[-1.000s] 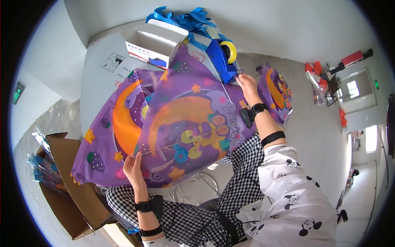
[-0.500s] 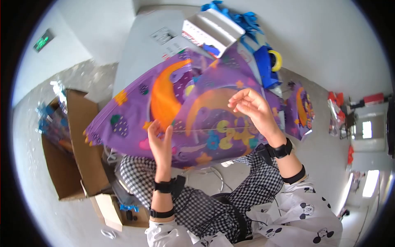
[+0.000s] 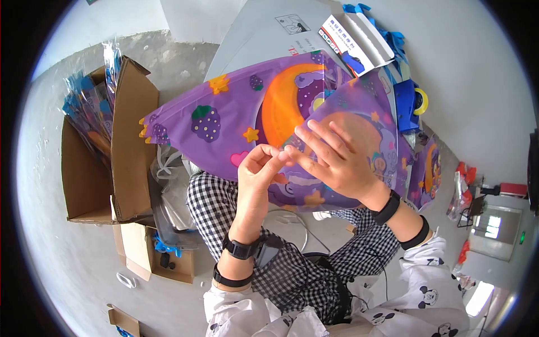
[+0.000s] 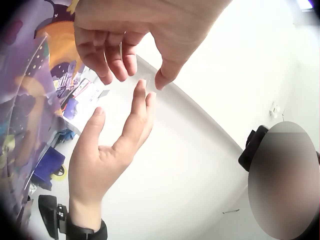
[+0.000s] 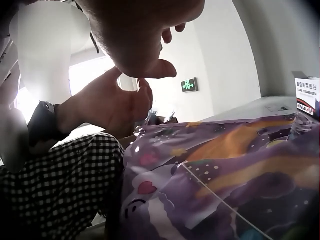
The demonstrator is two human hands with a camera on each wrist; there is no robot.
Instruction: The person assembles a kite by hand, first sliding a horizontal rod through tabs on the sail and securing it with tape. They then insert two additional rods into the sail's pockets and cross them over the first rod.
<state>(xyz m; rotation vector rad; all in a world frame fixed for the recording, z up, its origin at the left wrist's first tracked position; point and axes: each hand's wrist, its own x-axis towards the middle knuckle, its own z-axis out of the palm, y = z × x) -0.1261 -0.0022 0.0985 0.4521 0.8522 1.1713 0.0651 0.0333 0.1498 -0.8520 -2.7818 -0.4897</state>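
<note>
A large purple plastic sheet [image 3: 224, 118], printed with orange moons, stars and strawberries, spreads from the table over the person's lap. Part of it looks paler and folded over, and a thin straight line [image 5: 215, 192] crosses it in the right wrist view. Above the sheet, my left hand [image 3: 255, 177] is raised, fingers bent and thumb apart from them in the left wrist view. My right hand [image 3: 342, 165] comes in from the right with fingers extended, its index fingertip at the left fingertips. A small clear sliver shows between the fingertips; I cannot tell what it is.
On the grey table [image 3: 252, 33] stand a white tape-dispenser box [image 3: 359, 45] and a blue tape dispenser [image 3: 405, 104] with a yellow roll. Blue straps [image 3: 393, 42] lie behind. At left, a cardboard box [image 3: 132, 140] holds bagged items; a smaller carton [image 3: 140, 253] sits below it.
My right hand has left the tape dispenser and come across to my left hand. My left hand has let go of the sheet's edge and lifted. The head view has swung left.
</note>
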